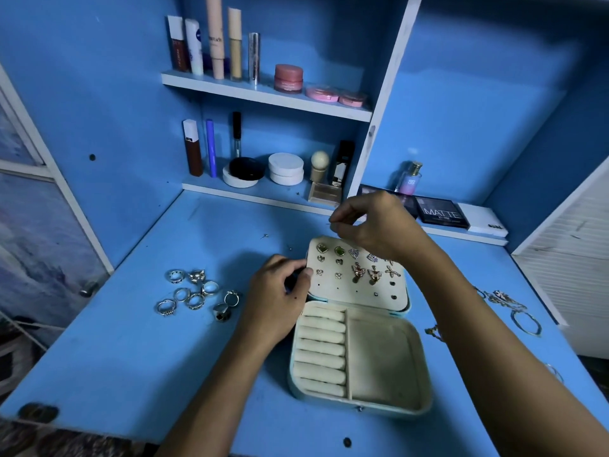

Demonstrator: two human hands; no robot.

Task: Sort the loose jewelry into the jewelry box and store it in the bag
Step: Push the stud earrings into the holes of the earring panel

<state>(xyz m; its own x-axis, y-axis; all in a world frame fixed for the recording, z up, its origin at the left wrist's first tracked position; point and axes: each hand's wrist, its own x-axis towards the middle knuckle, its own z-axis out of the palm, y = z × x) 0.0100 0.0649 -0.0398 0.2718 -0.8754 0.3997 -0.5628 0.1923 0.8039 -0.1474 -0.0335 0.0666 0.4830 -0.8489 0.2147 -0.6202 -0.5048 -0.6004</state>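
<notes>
An open cream-lined jewelry box (pixel 385 361) lies on the blue desk (pixel 164 357). Its raised lid panel (pixel 349 285) holds several pinned earrings (pixel 365 272). My left hand (pixel 280 295) grips the panel's left edge, thumb on the front. Above the panel's top edge, my right hand (pixel 372 222) pinches a small earring whose thin post sticks out to the left. Several loose rings (pixel 197 293) lie on the desk left of the box. Necklaces and a bangle (pixel 514 308) lie at the right. No bag is in view.
Two shelves behind the desk carry cosmetics tubes (pixel 214 41) and jars (pixel 286 168). A makeup palette (pixel 440 212) and perfume bottle (pixel 408 178) sit at the back right. A tiny stud (pixel 264 236) lies on the desk beyond the box.
</notes>
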